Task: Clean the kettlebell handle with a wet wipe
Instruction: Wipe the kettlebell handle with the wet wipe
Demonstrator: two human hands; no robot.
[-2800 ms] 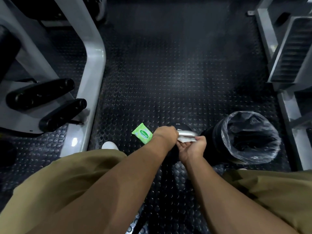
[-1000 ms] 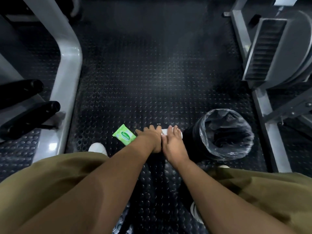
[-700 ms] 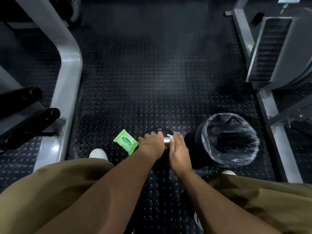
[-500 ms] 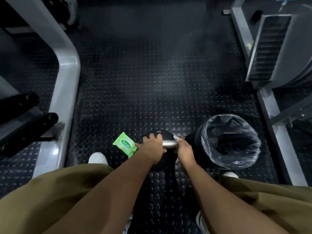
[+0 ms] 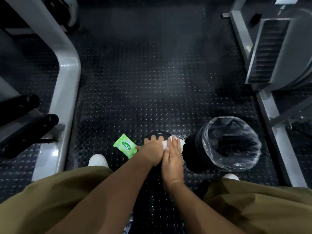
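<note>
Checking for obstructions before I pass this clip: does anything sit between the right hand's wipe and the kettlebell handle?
Nothing visible does. The right hand presses the wet wipe onto the top of the kettlebell. The handle itself is hidden under both hands. The left hand rests on the kettlebell beside the right hand.

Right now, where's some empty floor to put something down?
The big studded mat beyond the kettlebell, between the curved grey frame and the grey machine, is bare. Nearer, it is crowded: the wipes pack, kettlebell, left hand, right hand and lined bin sit close together.
</note>
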